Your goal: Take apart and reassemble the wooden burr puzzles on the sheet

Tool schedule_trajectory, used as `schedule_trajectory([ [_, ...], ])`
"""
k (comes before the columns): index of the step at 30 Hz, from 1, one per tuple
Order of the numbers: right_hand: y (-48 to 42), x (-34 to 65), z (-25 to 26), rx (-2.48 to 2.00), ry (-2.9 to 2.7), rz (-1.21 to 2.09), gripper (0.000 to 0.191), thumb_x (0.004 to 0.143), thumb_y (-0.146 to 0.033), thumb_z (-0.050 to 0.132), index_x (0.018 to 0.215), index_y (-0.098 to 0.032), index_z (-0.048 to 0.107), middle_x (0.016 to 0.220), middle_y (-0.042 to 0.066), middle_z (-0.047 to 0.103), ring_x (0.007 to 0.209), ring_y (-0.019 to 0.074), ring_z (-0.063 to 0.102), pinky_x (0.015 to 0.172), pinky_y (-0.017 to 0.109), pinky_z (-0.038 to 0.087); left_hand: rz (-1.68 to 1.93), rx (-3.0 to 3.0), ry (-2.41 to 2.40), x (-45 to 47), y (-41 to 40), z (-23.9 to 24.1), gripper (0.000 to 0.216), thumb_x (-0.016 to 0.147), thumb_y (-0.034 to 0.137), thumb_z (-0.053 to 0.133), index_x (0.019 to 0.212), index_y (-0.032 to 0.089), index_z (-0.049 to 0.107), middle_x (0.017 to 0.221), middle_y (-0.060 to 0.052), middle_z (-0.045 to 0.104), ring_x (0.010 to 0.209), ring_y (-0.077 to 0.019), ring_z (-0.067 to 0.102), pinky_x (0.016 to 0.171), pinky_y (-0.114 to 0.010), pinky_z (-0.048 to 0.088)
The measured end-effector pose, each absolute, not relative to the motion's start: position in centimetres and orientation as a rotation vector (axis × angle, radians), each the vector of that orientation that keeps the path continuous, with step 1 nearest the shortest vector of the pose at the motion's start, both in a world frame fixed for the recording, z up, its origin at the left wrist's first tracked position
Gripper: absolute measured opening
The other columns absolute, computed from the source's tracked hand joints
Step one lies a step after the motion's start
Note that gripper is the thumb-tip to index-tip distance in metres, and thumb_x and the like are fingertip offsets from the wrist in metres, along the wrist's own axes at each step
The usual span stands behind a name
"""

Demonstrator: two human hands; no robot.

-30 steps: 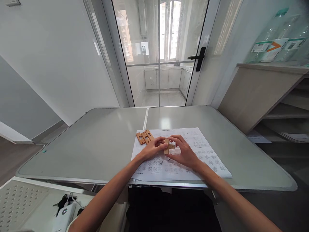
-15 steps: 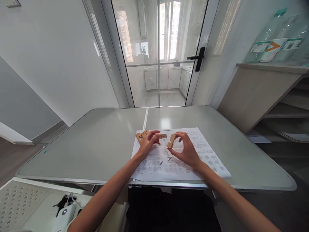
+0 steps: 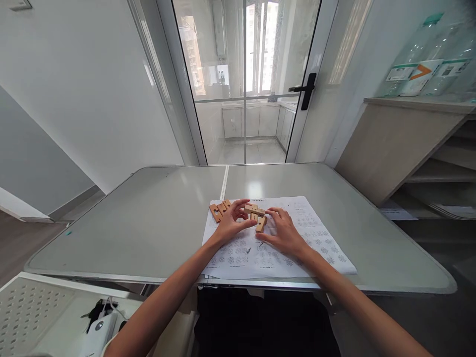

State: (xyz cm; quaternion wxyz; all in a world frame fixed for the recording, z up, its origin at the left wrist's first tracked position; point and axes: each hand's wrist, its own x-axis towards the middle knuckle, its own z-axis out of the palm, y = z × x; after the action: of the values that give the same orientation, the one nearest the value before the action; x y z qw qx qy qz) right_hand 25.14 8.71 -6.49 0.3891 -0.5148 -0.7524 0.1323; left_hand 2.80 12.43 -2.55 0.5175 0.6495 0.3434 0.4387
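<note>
Between my hands, several notched wooden puzzle pieces sit close together over the printed sheet (image 3: 267, 270). My left hand (image 3: 232, 223) curls around the left end of the upper wooden piece (image 3: 255, 210), its thumb stretched out in front; the fingers behind are partly hidden. With thumb and fingertips, my right hand (image 3: 286, 235) grips a lower, tilted wooden piece (image 3: 261, 225), the fingertips near the upper piece's right end. Whether the pieces interlock, I cannot tell. Left of my left hand lie more notched wooden pieces (image 3: 215, 213) on the sheet's upper left corner.
The sheet lies on a grey-green table (image 3: 148, 223) with a metal edge. A small dark bit (image 3: 248, 251) rests on the paper. At lower left, a white tray (image 3: 37, 322) holds a white device (image 3: 99, 334) and keys. Large bottles (image 3: 420, 64) stand on a shelf at right.
My right hand has brought its wooden piece left and slightly down, against the pieces at my left hand. The left thumb has stretched right, and the upper piece now shows more.
</note>
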Motion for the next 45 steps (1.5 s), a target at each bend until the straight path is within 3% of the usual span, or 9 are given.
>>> schedule_trajectory([
  [4, 8.8, 25.2, -6.0, -1.173, -1.878, 0.338, 0.047, 0.094, -0.048, 0.068, 0.135, -0.027, 0.056, 0.137, 0.013, 0.056, 0.130, 0.0334, 0.053, 0.111, 0.056, 0.046, 1.027, 1.599, 0.827, 2.7, 12.3, -2.5, 0.071, 0.071, 0.035, 0.093, 0.134, 0.026, 0.061, 0.123, -0.007, 0.065, 0.088, -0.0141, 0.060, 0.092, -0.036, 0.051],
  [10, 8.8, 25.2, -5.3, -1.060, -1.819, 0.348, 0.020, 0.103, -0.041, 0.058, 0.112, -0.026, 0.065, 0.125, 0.011, 0.059, 0.121, 0.0302, 0.059, 0.105, 0.054, 0.051, 0.954, 1.707, 0.805, 2.7, 12.1, -2.5, 0.076, 0.070, 0.036, 0.093, 0.137, 0.027, 0.060, 0.123, -0.008, 0.066, 0.089, -0.0150, 0.059, 0.091, -0.036, 0.052],
  [23, 8.7, 25.4, -4.5, -1.030, -1.769, 0.637, 0.032, 0.106, -0.049, 0.047, 0.097, -0.024, 0.065, 0.116, 0.010, 0.060, 0.108, 0.0264, 0.063, 0.100, 0.047, 0.052, 0.967, 1.941, 0.864, 3.1, 11.2, -1.7, 0.068, 0.069, 0.042, 0.093, 0.128, 0.027, 0.063, 0.132, -0.008, 0.066, 0.092, -0.0179, 0.058, 0.094, -0.038, 0.050],
  [30, 8.6, 25.4, -4.0, -1.032, -1.639, 0.799, 0.039, 0.107, -0.051, 0.039, 0.089, -0.024, 0.061, 0.114, 0.007, 0.062, 0.107, 0.0241, 0.062, 0.100, 0.042, 0.051, 0.968, 2.021, 0.997, 3.0, 11.7, -2.4, 0.066, 0.073, 0.046, 0.088, 0.130, 0.025, 0.061, 0.116, -0.005, 0.069, 0.089, -0.0186, 0.058, 0.089, -0.036, 0.050],
  [35, 9.0, 25.6, -4.5, -1.105, -1.516, 0.775, 0.034, 0.104, -0.051, 0.042, 0.091, -0.025, 0.059, 0.101, 0.005, 0.065, 0.094, 0.0233, 0.062, 0.091, 0.040, 0.053, 0.967, 2.009, 1.093, 3.1, 12.1, -2.8, 0.069, 0.073, 0.050, 0.088, 0.130, 0.024, 0.061, 0.120, -0.007, 0.069, 0.092, -0.0209, 0.059, 0.086, -0.037, 0.050],
  [41, 9.8, 26.1, -5.4, -1.204, -1.401, 0.750, 0.028, 0.103, -0.045, 0.037, 0.100, -0.025, 0.056, 0.076, 0.001, 0.060, 0.071, 0.0208, 0.059, 0.068, 0.033, 0.052, 0.897, 2.047, 1.093, 3.2, 12.1, -2.8, 0.069, 0.071, 0.043, 0.089, 0.131, 0.022, 0.062, 0.123, -0.009, 0.069, 0.097, -0.0242, 0.061, 0.088, -0.040, 0.050],
  [45, 9.6, 26.4, -5.4, -1.308, -1.383, 0.713, 0.025, 0.099, -0.040, 0.036, 0.087, -0.025, 0.053, 0.067, -0.001, 0.055, 0.060, 0.0191, 0.056, 0.056, 0.029, 0.044, 0.828, 2.074, 1.070, 3.1, 11.8, -2.7, 0.067, 0.075, 0.040, 0.086, 0.134, 0.022, 0.060, 0.124, -0.010, 0.069, 0.101, -0.0253, 0.061, 0.088, -0.041, 0.051],
])
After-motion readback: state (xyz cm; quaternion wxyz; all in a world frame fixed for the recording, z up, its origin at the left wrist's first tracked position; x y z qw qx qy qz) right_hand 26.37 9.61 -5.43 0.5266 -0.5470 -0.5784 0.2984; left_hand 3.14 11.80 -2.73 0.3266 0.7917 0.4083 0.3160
